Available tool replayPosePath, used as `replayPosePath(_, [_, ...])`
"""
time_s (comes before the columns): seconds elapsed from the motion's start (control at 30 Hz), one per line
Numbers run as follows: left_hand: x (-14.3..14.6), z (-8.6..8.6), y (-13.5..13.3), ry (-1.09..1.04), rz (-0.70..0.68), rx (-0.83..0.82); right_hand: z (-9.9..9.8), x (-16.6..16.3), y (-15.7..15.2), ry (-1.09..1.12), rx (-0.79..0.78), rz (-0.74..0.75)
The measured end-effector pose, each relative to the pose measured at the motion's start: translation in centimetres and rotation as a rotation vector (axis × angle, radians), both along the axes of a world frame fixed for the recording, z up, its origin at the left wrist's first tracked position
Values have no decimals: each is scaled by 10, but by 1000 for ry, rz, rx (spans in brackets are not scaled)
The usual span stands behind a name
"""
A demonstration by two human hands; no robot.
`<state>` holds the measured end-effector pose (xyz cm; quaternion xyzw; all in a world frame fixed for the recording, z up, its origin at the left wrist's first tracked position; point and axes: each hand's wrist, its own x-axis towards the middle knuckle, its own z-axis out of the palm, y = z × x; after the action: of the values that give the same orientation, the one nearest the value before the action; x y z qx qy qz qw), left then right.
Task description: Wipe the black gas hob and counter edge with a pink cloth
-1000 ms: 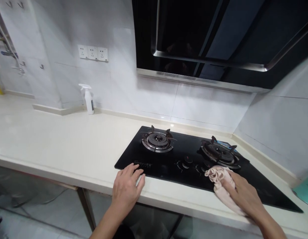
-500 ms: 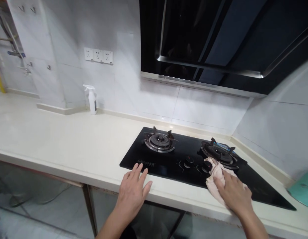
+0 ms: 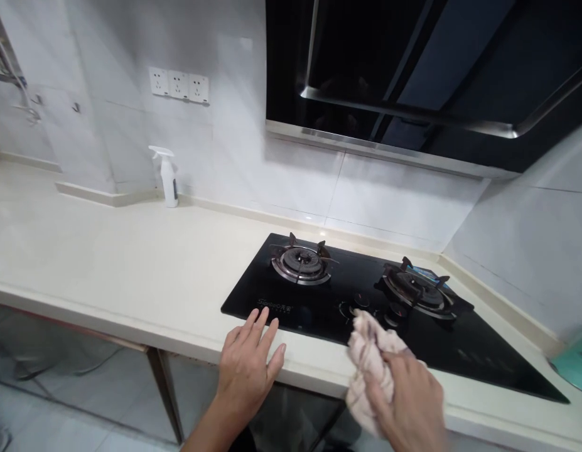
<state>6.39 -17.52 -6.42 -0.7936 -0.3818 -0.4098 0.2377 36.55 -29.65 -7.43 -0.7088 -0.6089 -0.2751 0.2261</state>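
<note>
A black glass gas stove [image 3: 309, 320] is set into the pale countertop. My left hand [image 3: 248, 364] lies flat at the counter's front edge, fingers spread, with the fingertips at the stove's front left border. A crumpled pale pink cloth [image 3: 368, 370] is gripped in my right hand [image 3: 408, 395], over the stove's front edge. The cloth's upper end is just in front of the left control knob [image 3: 361, 301]; the right knob [image 3: 395, 312] stands beside it. Behind are the left burner [image 3: 301, 262] and the right burner [image 3: 420, 290].
A white spray bottle [image 3: 168, 179] stands against the wall below the sockets [image 3: 178, 85]. Above the stove hangs a black range hood [image 3: 404, 69]. A turquoise object [image 3: 576, 361] sits at the right edge. The countertop [image 3: 107, 257] stretches left.
My right hand has moved left and nearer to me with the cloth, away from the right burner and knob. My left hand stays nearly where it was. The view has shifted slightly.
</note>
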Motion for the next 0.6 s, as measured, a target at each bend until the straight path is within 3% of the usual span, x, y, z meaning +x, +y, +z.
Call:
replayPosePath(0.1, [1, 0, 0, -35, -12, -1, 4, -56, 18, 6, 30, 185])
replayPosePath(0.2, [-1, -4, 3, -50, -41, -15, 12, -115, 42, 68, 63, 265])
replayPosePath(0.3, [-5, -9, 6, -92, -64, -18, 13, -153, 60, 69, 80, 329])
replayPosePath(0.43, [-8, -11, 6, -116, -62, -21, 6, -157, 63, 101, 89, 371])
replayPosePath(0.6, [-8, -3, 0, -55, -40, -40, 5, -121, 43, 112, 49, 405])
